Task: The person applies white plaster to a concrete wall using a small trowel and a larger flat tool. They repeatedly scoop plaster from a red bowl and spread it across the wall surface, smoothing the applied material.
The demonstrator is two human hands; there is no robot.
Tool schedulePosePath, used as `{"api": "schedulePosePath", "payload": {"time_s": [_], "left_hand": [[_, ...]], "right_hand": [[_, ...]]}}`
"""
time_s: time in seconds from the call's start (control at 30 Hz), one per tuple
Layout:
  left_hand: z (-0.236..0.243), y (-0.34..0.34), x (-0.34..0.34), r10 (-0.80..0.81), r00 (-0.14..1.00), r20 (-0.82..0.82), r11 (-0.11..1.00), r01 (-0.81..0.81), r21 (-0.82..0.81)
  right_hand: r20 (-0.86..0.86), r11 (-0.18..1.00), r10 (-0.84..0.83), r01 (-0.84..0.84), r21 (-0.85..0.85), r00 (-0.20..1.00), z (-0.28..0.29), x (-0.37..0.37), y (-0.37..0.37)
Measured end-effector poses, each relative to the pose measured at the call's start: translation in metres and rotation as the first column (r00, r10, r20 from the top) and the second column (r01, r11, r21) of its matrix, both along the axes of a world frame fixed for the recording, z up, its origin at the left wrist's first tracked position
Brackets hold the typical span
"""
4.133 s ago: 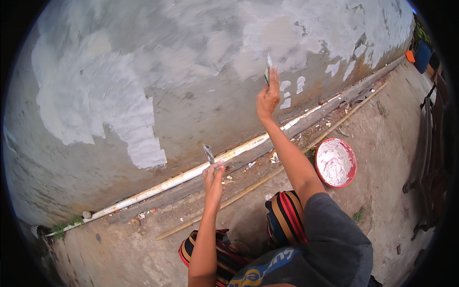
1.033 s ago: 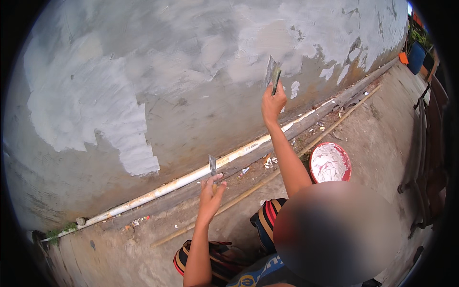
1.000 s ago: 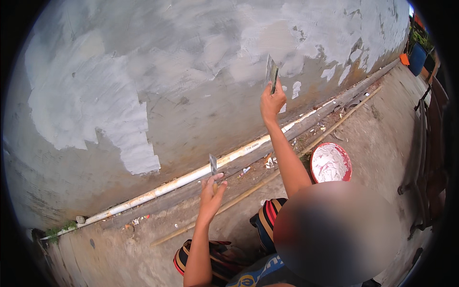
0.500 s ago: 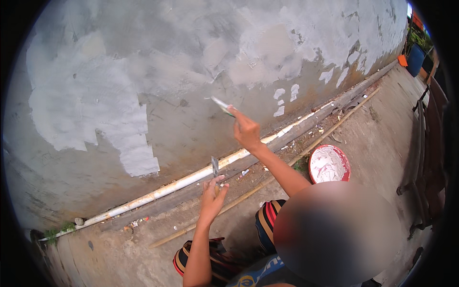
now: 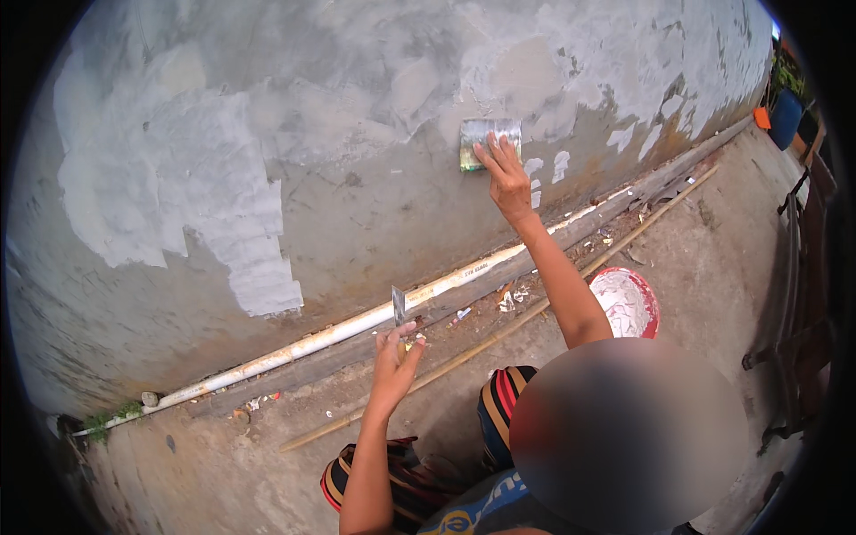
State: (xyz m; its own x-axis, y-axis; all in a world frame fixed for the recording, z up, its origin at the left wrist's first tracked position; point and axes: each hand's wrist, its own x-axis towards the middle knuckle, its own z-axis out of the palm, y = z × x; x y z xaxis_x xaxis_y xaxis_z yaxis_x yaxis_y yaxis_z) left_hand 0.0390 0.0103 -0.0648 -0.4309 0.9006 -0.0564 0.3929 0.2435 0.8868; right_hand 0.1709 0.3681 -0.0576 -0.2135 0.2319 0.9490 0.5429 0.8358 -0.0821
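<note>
My right hand [image 5: 510,185] presses a wide, smeared metal putty blade [image 5: 473,131] flat on the grey wall [image 5: 339,223], its fingers spread over the blade, beside small white dabs. White patches of uneven filler [image 5: 178,187] cover much of the wall. My left hand [image 5: 394,364] grips a narrow putty knife [image 5: 398,303] upright, lower down in front of the white pipe along the wall's foot. Right of my right forearm sits a red round tub [image 5: 629,299] of white paste, partly hidden by the forearm and a blurred oval.
The white pipe [image 5: 339,333] and a weathered plank run along the wall's foot, with scattered litter. A long thin pole [image 5: 473,352] lies on the concrete ground. Dark furniture [image 5: 802,357] stands at the right edge, with a blue barrel [image 5: 785,120] and an orange object [image 5: 761,118] farther back.
My right hand swung down and left, then returned up and right; its blade, seen edge-on earlier, now lies flat on the wall. My left hand has barely moved.
</note>
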Motion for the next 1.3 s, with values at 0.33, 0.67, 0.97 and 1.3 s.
{"api": "schedulePosePath", "payload": {"time_s": [0.33,0.67,0.97,1.3], "left_hand": [[0.002,-0.004,0.001,-0.018,1.000,-0.011,1.000,0.017,-0.018],[0.003,0.009,0.006,0.000,0.998,-0.058,1.000,-0.002,-0.019],[0.001,0.001,0.000,0.003,1.000,-0.016,1.000,-0.003,-0.014],[-0.005,0.010,0.003,-0.024,0.997,-0.070,1.000,0.024,-0.010]], "right_hand": [[-0.282,0.993,0.035,-0.066,-0.102,0.959,0.022,0.024,-0.046],[-0.305,0.993,0.062,-0.088,-0.072,0.950,0.062,-0.085,-0.091],[0.094,0.861,0.436,-0.384,-0.333,0.895,0.052,0.005,-0.078],[0.317,0.976,0.208,-0.178,-0.122,0.925,0.130,0.050,0.015]]}}
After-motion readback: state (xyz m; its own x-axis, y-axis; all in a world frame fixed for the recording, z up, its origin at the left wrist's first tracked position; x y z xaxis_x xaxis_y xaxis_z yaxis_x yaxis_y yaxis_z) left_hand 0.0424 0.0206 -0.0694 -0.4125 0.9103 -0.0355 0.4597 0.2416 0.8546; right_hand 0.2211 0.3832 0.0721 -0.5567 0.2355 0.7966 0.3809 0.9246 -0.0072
